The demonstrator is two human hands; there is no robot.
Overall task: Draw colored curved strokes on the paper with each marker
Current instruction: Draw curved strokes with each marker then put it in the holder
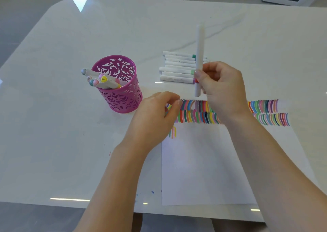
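Glossy white table (70, 152): right hand (220, 84) pinches a marker (200, 51) upright; left hand (155, 120), loosely curled and empty, rests on the paper (203, 164), which could slide mid-stroke.

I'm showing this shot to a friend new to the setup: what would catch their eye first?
Two dense rows of multicoloured curved strokes across the top of the white paper sheet draw the eye first. To their left stands a magenta cut-out pen cup holding markers, and above them the right hand holds a white marker upright.

Home/office desk: glossy white table (70, 143) w/ pink pen cup (122, 97), markers (177, 72)
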